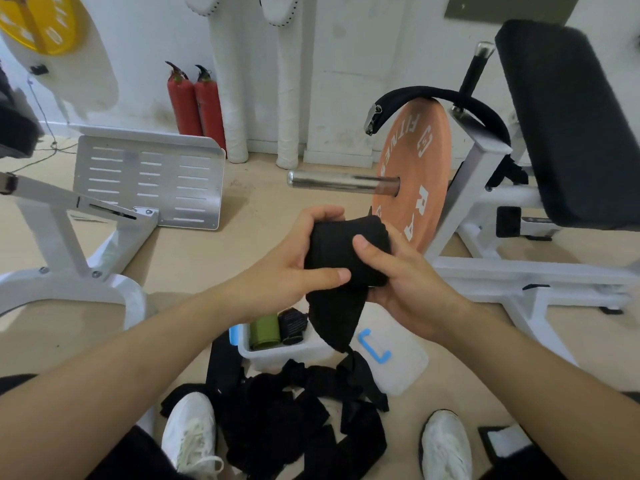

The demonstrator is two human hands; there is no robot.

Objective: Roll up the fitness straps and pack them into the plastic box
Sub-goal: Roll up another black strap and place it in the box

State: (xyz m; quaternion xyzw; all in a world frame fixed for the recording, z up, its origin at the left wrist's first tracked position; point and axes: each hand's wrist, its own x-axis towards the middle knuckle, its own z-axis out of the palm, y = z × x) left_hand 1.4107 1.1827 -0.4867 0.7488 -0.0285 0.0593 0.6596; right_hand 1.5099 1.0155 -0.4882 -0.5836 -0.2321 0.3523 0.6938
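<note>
At frame centre, our left hand (294, 258) and right hand (398, 275) both grip a black strap roll (343, 251); its tail hangs above the plastic box (277, 355), lower centre.

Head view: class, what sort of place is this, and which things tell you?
Probably a gym: a round orange weight plate on a chrome bar, a black padded bench, loose black fitness straps on the floor.

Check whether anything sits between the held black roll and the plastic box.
Nothing separate. Left hand and right hand hold the black roll above the plastic box; only its own unrolled tail hangs across the opening.
</note>
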